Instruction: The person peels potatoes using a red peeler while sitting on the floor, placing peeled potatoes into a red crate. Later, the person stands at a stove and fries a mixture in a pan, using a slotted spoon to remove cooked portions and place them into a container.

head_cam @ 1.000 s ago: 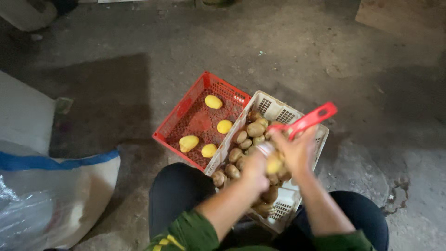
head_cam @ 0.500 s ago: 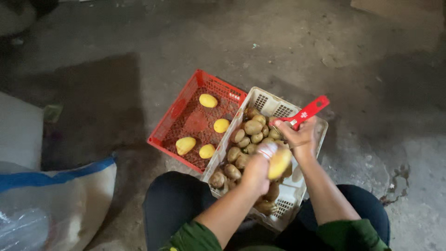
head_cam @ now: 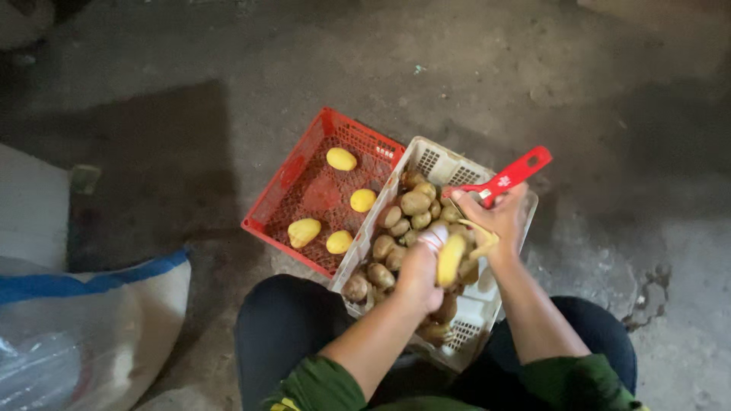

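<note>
Peeled yellow potatoes in the red crate: I count four.
Half-peeled potato in hand: one.
Unpeeled brown potatoes in the white crate: I cannot count them exactly; over a dozen.
Slotted plastic crates: two, one red, one white.
Red-handled peelers: one.
Hands I see: two.

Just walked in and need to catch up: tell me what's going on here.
A seated person is peeling potatoes over a white crate of unpeeled brown ones. The left hand holds a partly peeled yellow potato; the right hand grips a red-handled peeler beside it. Four peeled potatoes lie in the red crate alongside, on a concrete floor.
</note>
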